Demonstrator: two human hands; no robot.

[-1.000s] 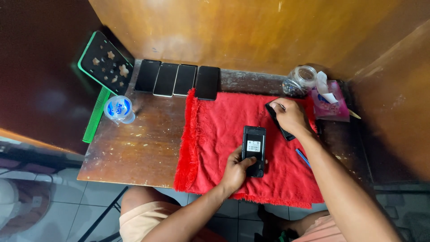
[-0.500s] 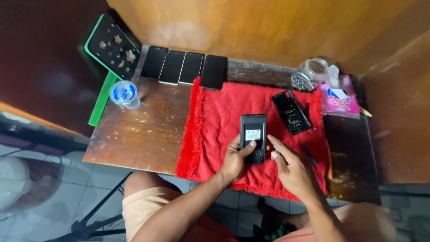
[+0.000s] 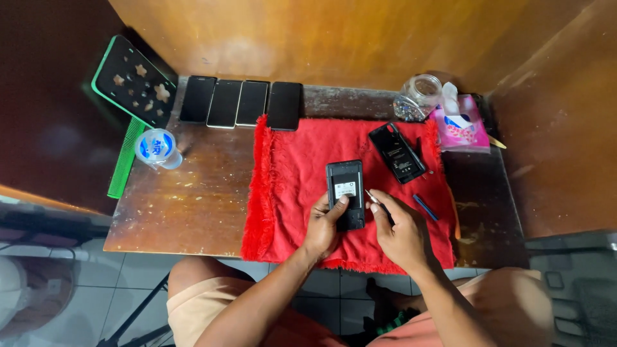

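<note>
Wooden table [image 3: 193,205] with red cloth [image 3: 289,167] on its right half. Opened phone [image 3: 345,194] lies near-centre on the cloth, left hand [image 3: 323,225] clamped on its near-left edge. Right hand [image 3: 402,231] just right, pinching thin tool [image 3: 375,200]. Back cover [image 3: 396,153] far right; four phones [image 3: 241,103] along the far edge.

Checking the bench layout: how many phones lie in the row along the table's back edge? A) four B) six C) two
A: four dark phones lie side by side at the back of the table, just beyond the red cloth.
</note>
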